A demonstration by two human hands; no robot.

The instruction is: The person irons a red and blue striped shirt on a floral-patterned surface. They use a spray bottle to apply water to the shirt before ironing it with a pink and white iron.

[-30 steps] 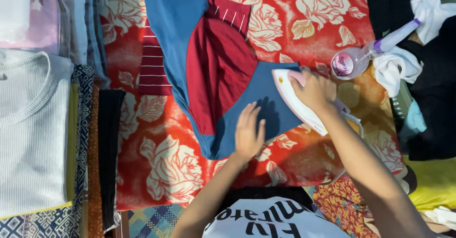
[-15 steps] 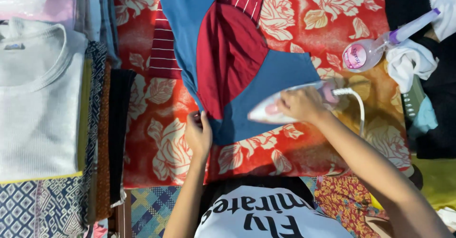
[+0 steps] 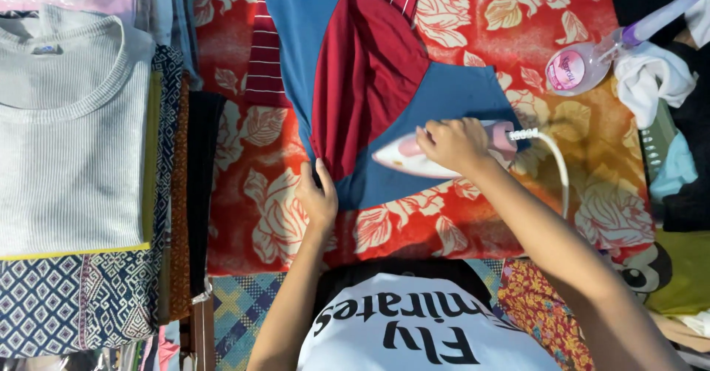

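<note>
The right hand [image 3: 452, 143] is closed in a full grip around the handle of a white and pink iron [image 3: 414, 156], whose soleplate lies flat on the blue part of a blue and red garment [image 3: 347, 82]. The iron's tip points toward the left hand, and its white cord [image 3: 556, 165] curls off its rear end toward the lower right. The left hand [image 3: 318, 197] lies open and flat on the garment's near left edge, fingers spread, pressing the cloth down — it grasps nothing.

The garment is spread over a red cloth with pale flower prints [image 3: 473, 23] that covers the surface. The blue panel around the iron looks smooth, so that part seems already pressed; the red centre panel has a fold along its left side, and the striped section at the top edge looks not yet reached — roughly the middle of the pressing, by my judgement.

A clear spray bottle with a pink label and purple nozzle [image 3: 592, 56] lies on the cloth to the upper right, well apart from the iron. At the left stands a pile of folded clothes, a ribbed grey top [image 3: 70, 142] uppermost.
</note>
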